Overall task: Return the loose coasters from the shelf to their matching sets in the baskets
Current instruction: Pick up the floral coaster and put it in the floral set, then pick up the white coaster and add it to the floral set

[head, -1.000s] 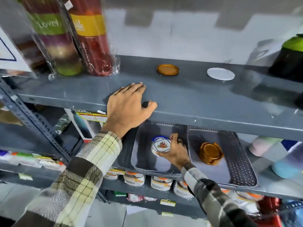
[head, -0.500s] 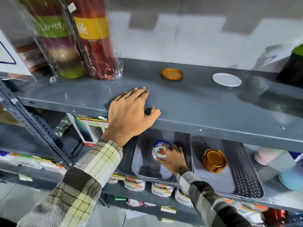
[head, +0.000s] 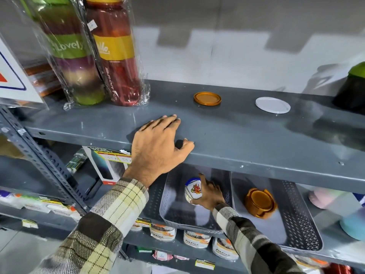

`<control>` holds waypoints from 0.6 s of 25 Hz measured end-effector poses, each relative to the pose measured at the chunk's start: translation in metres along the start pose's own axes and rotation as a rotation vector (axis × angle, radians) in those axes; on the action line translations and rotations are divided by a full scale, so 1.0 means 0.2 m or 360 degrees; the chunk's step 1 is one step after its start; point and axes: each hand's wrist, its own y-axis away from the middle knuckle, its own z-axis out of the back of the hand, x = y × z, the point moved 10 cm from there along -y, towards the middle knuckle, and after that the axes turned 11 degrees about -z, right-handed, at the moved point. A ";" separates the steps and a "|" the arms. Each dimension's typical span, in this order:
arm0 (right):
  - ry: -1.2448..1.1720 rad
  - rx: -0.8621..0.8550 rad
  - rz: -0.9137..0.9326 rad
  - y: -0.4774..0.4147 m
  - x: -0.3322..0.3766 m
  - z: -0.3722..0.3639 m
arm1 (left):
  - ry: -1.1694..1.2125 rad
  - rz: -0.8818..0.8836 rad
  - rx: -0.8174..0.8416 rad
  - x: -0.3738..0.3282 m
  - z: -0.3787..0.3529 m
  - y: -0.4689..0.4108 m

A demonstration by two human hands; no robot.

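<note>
**Right hand tips the floral set upright in the basket**

Between the earlier frame and this one the right hand (head: 208, 194) has gone a little deeper into the left basket (head: 173, 212), and the floral set (head: 193, 191) it pinches now stands more on edge, face turned left. Its fingers wrap the set's right side, thumb under the lower rim. Left hand (head: 156, 147) has not shifted: palm flat on the shelf (head: 256, 139), fingers pressed together and pointing back, thumb hooked along the front lip. Beyond those fingertips, to the right, the orange coaster (head: 207, 98) lies loose as before, and farther right the white coaster (head: 273, 105). Right of the gripping fingers, in the neighbouring basket (head: 300, 230), sits the orange set (head: 260, 202), unmoved
</note>
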 end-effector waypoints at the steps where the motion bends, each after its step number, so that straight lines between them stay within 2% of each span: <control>1: -0.0021 0.0042 -0.0001 0.02 0.01 0.01 | 0.0001 -0.0001 0.0001 0.00 0.00 0.00; 5: -0.0222 0.0054 0.0139 0.25 0.15 0.21 | -0.0005 0.0004 0.0001 0.01 0.00 0.01; 9: -0.0390 -0.0088 0.0399 0.72 0.24 0.63 | -0.0002 -0.0017 0.0023 0.01 -0.01 0.02; 12: -0.0528 -0.0396 0.0599 1.11 0.25 1.06 | 0.0014 -0.0016 0.0029 0.01 -0.02 0.02; 15: -0.0725 -0.0904 0.0723 1.32 0.20 1.51 | 0.0021 -0.0044 0.0038 -0.01 -0.02 0.02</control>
